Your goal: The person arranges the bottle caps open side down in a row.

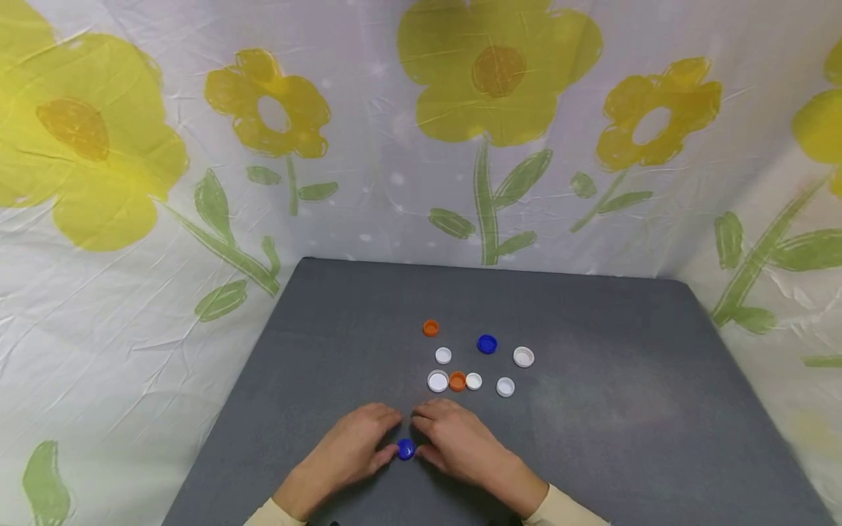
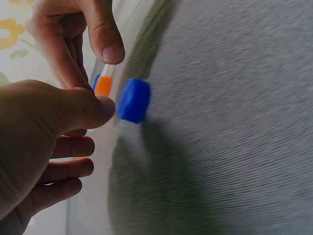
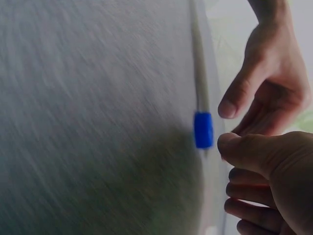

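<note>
A small blue bottle cap [image 1: 406, 449] lies on the dark grey table between my two hands. My left hand [image 1: 355, 442] is at its left, with the thumb tip right by the cap's edge and the other fingers loosely bent ahead of it. From the right, my right hand [image 1: 460, 442] faces it in the same way, its thumb close to the opposite edge. Both wrist views show the blue cap [image 2: 134, 100] [image 3: 203, 130] just beyond the thumb tips, with neither hand gripping it.
Beyond the hands, a white cap [image 1: 437, 380], an orange cap [image 1: 457, 380] and a smaller white cap [image 1: 473, 380] sit in a row. Around them lie another blue cap [image 1: 487, 344], an orange cap [image 1: 430, 327] and several white caps. A flowered curtain [image 1: 368, 146] borders the table.
</note>
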Available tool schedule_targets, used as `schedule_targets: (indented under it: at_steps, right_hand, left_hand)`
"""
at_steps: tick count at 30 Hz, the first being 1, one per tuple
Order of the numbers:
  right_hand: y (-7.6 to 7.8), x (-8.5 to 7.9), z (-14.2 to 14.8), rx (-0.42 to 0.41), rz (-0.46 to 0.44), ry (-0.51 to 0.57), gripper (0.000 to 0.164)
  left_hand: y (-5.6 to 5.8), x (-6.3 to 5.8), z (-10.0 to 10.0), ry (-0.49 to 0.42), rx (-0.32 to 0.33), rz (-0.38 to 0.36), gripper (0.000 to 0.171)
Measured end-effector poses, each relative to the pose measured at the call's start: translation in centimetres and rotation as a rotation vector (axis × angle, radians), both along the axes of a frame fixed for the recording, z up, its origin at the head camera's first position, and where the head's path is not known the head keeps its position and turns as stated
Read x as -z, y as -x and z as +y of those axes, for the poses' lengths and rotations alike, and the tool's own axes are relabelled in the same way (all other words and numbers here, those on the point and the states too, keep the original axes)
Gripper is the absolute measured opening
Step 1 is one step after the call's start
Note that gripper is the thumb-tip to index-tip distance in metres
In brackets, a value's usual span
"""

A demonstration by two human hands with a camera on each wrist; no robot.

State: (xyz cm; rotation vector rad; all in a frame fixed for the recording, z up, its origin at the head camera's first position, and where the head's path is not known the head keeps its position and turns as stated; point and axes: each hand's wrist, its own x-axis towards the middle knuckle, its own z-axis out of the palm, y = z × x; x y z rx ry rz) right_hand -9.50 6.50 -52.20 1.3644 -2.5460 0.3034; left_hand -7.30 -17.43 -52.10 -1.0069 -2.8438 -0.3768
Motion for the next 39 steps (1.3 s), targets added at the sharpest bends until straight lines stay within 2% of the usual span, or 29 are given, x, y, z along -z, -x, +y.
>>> schedule_targets:
  at_steps: [7, 14, 22, 27, 32, 39]
  right_hand:
    - [1.9, -1.7, 0.7, 0.032, -0.004, -0.001, 0.047]
    - [4.1, -3.3, 1.9, 0.079, -0.006, 0.035, 0.047]
    - [6.3, -4.0, 3.2, 0.13, 0.009, 0.065, 0.045]
    - [6.8, -4.0, 3.5, 0.154, -0.014, 0.059, 0.046]
    - [7.2, -3.5, 3.4, 0.165, -0.04, 0.054, 0.041]
    - [7.4, -2.4, 3.2, 0.166, -0.04, 0.071, 0.031]
  left_hand:
    - [1.5, -1.4, -0.2, -0.005, -0.034, 0.059, 0.044]
    - [3.1, -2.5, 0.4, -0.023, -0.069, 0.106, 0.049]
    - [5.0, -3.7, 1.6, -0.019, -0.073, 0.139, 0.052]
    - [6.0, -3.7, 2.2, -0.017, -0.064, 0.166, 0.053]
    - [7.0, -3.2, 2.8, -0.012, -0.061, 0.161, 0.053]
    - [8.2, -2.0, 3.5, -0.018, -0.069, 0.096, 0.052]
